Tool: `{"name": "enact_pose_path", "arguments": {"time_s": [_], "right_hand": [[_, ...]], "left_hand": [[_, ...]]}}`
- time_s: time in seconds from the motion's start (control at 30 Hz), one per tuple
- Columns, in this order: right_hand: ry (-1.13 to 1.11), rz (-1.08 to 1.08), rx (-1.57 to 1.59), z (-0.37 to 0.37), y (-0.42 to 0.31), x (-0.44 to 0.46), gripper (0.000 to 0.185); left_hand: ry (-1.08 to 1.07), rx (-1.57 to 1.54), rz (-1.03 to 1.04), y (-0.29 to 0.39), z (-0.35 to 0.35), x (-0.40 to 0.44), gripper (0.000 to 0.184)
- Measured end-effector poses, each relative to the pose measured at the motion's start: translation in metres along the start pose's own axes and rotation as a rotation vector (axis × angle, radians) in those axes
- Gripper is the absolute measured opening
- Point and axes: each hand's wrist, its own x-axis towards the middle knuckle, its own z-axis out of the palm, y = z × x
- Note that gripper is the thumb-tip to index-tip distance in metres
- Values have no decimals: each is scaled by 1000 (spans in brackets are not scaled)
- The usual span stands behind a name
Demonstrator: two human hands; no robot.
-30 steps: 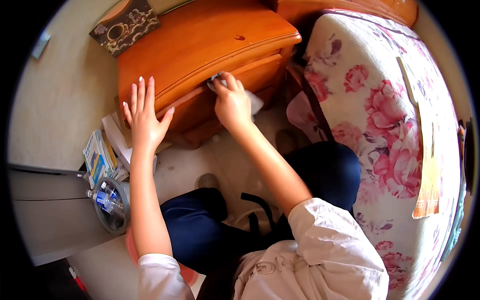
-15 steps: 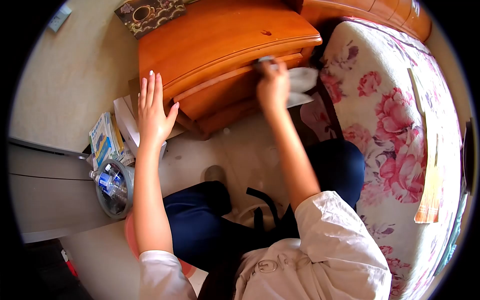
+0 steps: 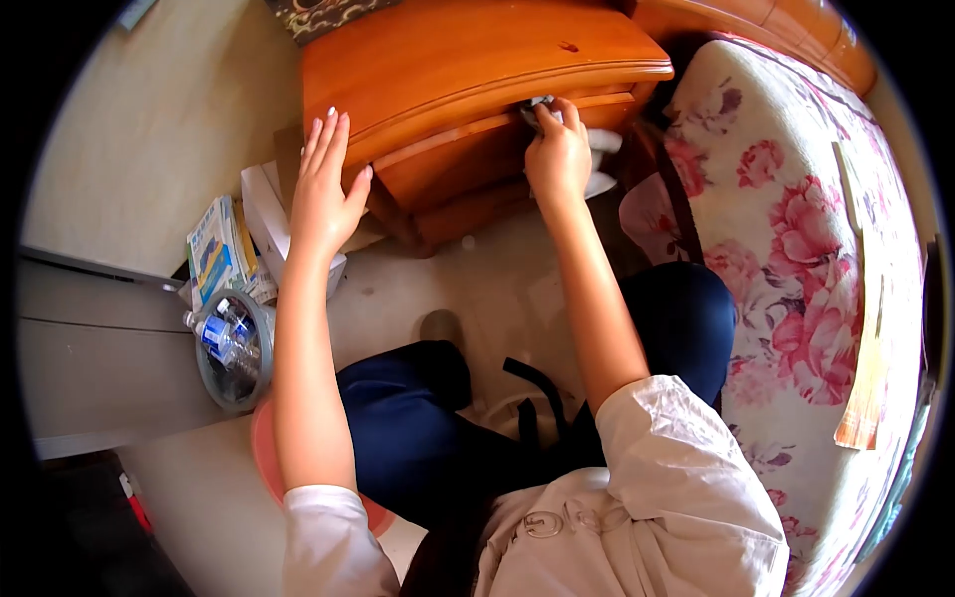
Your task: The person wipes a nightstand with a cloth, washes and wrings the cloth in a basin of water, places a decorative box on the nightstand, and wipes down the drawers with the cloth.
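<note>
An orange wooden cabinet (image 3: 458, 60) with drawers stands in front of me. My right hand (image 3: 559, 154) is closed on a pale cloth (image 3: 602, 142) at the upper drawer's front edge, just under the cabinet top. Part of the cloth hangs out to the right of the hand, blurred; the rest is hidden by the fingers. At the cabinet's left front corner, my left hand (image 3: 328, 194) is held up with thumb apart and fingers stretched out, holding nothing. Whether its fingertips touch the cabinet's edge I cannot tell.
A patterned box (image 3: 323, 15) sits on the cabinet's back left. Left are books (image 3: 214, 249), a white box (image 3: 267, 214) and a bin (image 3: 239, 393) with plastic bottles. At right, a flowered bed (image 3: 776, 249) bears a brush (image 3: 865, 368). A pink basin (image 3: 267, 453) lies below my left arm.
My right hand has moved right along the drawer edge with the cloth, whose loose end swings. My left hand stays spread near the corner. The whole view has shifted.
</note>
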Motion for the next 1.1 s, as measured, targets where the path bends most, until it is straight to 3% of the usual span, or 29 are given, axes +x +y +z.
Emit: {"name": "enact_pose_path", "arguments": {"time_s": [0.3,0.47,0.57,0.7,0.8,1.1], "right_hand": [[-147,-193,205,27,-83,-42,27],[-204,-256,314,23,-85,-43,29],[-288,-253,186,12,-68,-35,27],[-116,-144,73,3,-27,-14,31],[-101,-182,70,6,-33,-21,29],[-140,-246,304,42,-115,-64,26]], "left_hand": [[117,-310,-50,-15,3,1,49],[97,-299,-61,-19,5,3,48],[97,-254,-37,-25,4,2,45],[234,-188,-239,-38,3,-3,42],[93,-248,-422,-26,-1,-6,42],[152,-197,-336,-25,3,-9,40]]}}
